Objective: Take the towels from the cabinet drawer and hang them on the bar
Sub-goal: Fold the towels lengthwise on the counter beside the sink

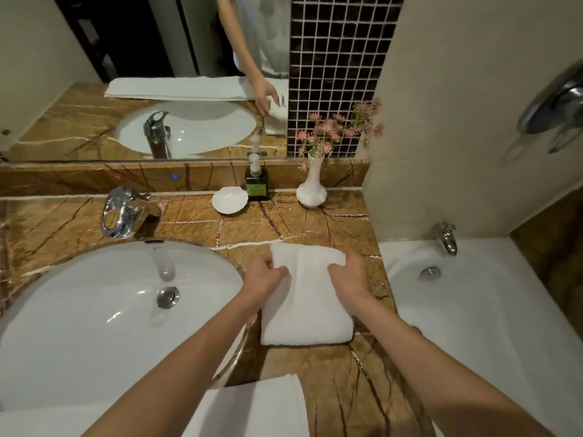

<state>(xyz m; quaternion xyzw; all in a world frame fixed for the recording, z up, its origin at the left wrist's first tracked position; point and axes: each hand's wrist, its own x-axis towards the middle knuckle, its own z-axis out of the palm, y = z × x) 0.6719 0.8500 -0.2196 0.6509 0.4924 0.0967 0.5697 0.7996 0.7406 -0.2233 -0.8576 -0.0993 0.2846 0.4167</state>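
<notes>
The towel [307, 305] is lying folded on the brown marble bench [284, 222], in the strip between the sink [94, 326] and the bathtub [473, 326], its long side running away from the person. Both hands are working at its far end. The left hand [263, 275] is gripping the far left corner, its fingers [273, 267] curling into the cloth and bunching it. The right hand [348, 275] is doing the same on the far right, its fingers [335, 270] closing over the top fold. The near end of the towel is resting flat on the stone.

A second white towel [252, 405] is showing at the near edge of the bench, partly under the left forearm; the mirror [94, 42] is reflecting it as a long strip along the front. The chrome tap [126, 212] is standing behind the sink. Along the back ledge, a white soap dish [229, 200], a green soap bottle [257, 184] and a white vase [311, 187] of pink flowers [337, 127] are sitting close together. Another tap [445, 236] is pointing into the bathtub.
</notes>
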